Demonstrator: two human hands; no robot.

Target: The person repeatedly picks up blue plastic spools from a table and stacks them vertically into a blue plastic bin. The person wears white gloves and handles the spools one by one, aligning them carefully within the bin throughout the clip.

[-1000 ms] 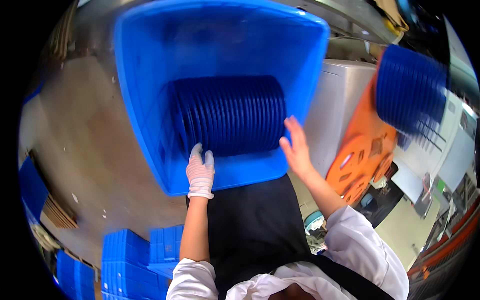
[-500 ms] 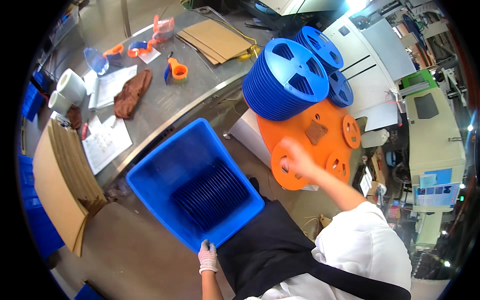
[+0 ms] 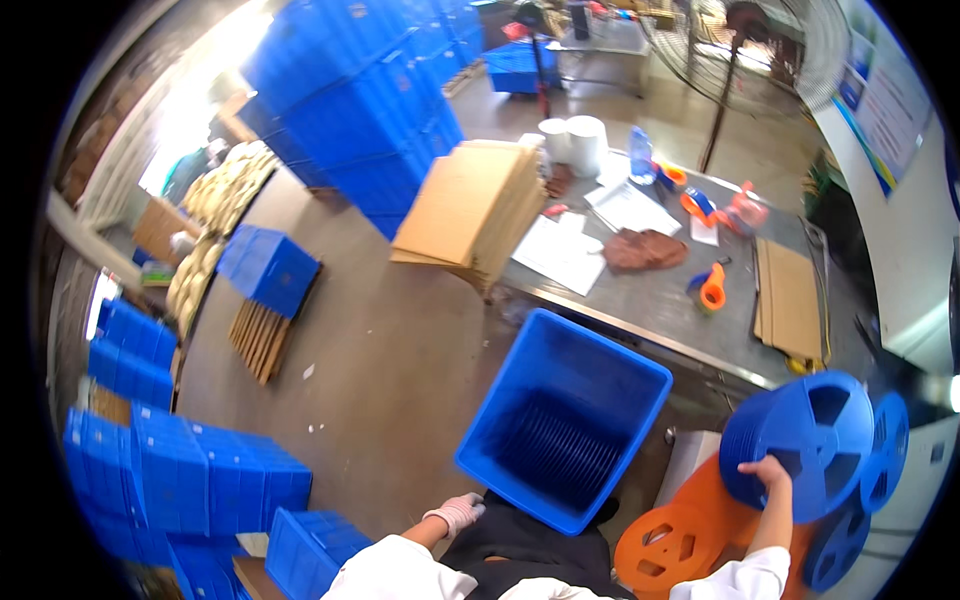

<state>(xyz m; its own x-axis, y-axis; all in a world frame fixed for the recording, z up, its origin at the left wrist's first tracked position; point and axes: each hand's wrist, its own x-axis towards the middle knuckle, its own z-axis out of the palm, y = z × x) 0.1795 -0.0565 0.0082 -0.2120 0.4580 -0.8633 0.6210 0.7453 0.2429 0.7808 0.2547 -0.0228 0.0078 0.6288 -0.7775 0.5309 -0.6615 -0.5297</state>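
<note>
My left hand (image 3: 460, 512), in a pale glove, is just beside the near left corner of a deep blue bin (image 3: 620, 365); its fingers look stretched out, and I cannot tell whether they touch the wall. Inside the bin a row of dark blue reels (image 3: 560, 445) stands on edge. My bare right hand (image 3: 768, 472) is against the front face of a stack of blue reels (image 3: 850, 425) to the right, fingers extended near a cut-out. This stack rests on a large orange disc (image 3: 705, 490). An orange reel (image 3: 660, 548) lies at its near end.
Beyond the bin is a metal table (image 3: 640, 295) with papers, a brown cloth (image 3: 645, 250), tape dispensers (image 3: 712, 288) and flat cardboard (image 3: 785, 300). A cardboard stack (image 3: 470, 205) stands at its left end. Blue crates (image 3: 220, 470) fill the left side. A wire fan (image 3: 745, 30) stands far back.
The view has swung left. My right hand has moved from above the orange reel to the blue reel stack. My left hand has left the bin's near rim and is now beside its corner.
</note>
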